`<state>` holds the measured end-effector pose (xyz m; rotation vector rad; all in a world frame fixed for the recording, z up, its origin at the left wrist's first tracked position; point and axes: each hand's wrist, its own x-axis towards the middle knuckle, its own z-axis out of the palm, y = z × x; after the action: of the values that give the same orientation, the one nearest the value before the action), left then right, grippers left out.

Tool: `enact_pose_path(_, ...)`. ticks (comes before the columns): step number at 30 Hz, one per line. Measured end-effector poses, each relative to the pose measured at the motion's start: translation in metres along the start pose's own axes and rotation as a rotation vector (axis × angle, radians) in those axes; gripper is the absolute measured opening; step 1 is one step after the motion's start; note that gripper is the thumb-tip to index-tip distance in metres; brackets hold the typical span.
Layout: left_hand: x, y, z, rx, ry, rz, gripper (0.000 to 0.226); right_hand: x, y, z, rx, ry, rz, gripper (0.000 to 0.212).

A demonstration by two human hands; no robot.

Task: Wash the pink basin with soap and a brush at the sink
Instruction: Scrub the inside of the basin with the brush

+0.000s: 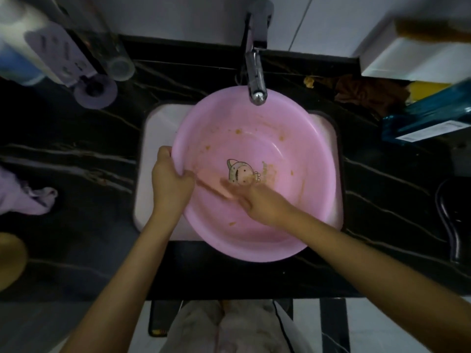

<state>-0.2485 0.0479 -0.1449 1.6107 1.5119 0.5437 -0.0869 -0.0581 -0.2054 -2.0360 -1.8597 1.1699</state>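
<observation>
A pink basin (293, 154) sits in the white sink (158, 138), tilted slightly, under the faucet (256, 77). Orange-brown food smears dot its inner wall and floor, around a small cartoon print (238, 171). My left hand (170, 179) grips the basin's left rim, thumb inside. Inside the basin my right hand (260, 202) lies low, its fingers spread and blurred over the floor beside the print; I see nothing held in it. No water runs from the faucet. Neither a brush nor soap is in sight.
The sink is set in a black marbled countertop (76, 149). A purple holder (94, 90) and a clear cup (119, 67) stand at the back left, a lilac cloth (25, 197) at the left. At the back right are a brown cloth (369, 95) and a blue package (428, 115).
</observation>
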Motion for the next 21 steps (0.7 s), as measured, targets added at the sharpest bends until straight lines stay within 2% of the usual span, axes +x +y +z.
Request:
enact_pose_path(2, -0.001, -0.002, 0.0, 0.007, -0.007, -0.002, 0.035, -0.019, 0.017, -0.011, -0.113, -0.051, -0.025, 0.05)
enact_pose_path(4, -0.001, -0.002, 0.0, -0.004, -0.011, 0.002, 0.033, -0.01, 0.035, -0.03, -0.286, -0.002, 0.102, 0.053)
enact_pose_path(6, -0.001, -0.002, 0.001, -0.012, -0.007, -0.007, 0.033, 0.011, 0.034, -0.04, -0.225, 0.113, 0.24, 0.055)
enact_pose_path(7, -0.001, -0.001, 0.001, -0.017, -0.001, -0.012, 0.033, 0.018, 0.024, -0.035, -0.141, 0.139, 0.241, 0.055)
enact_pose_path(9, 0.0, 0.0, 0.001, -0.013, 0.006, -0.007, 0.033, 0.014, 0.011, -0.011, -0.035, 0.064, 0.105, 0.055)
enact_pose_path(12, -0.001, 0.0, 0.0, 0.003, -0.001, 0.0, 0.033, -0.025, 0.015, -0.009, -0.145, -0.098, -0.063, 0.05)
enact_pose_path(15, -0.001, 0.0, 0.0, -0.002, -0.007, -0.008, 0.032, -0.016, 0.044, -0.037, -0.366, -0.003, 0.114, 0.052)
enact_pose_path(17, -0.001, 0.002, 0.001, -0.003, 0.0, -0.021, 0.032, 0.007, 0.047, -0.048, -0.244, 0.149, 0.264, 0.054)
enact_pose_path(18, -0.002, 0.003, 0.001, 0.007, 0.002, -0.025, 0.032, 0.013, 0.039, -0.045, -0.127, 0.165, 0.273, 0.055)
enact_pose_path(20, -0.002, 0.005, 0.001, 0.026, 0.004, -0.026, 0.032, 0.008, 0.023, -0.023, 0.01, 0.056, 0.151, 0.058)
enact_pose_path(21, -0.002, 0.006, 0.0, 0.031, 0.011, -0.032, 0.033, -0.002, 0.015, -0.013, -0.002, -0.01, 0.072, 0.057)
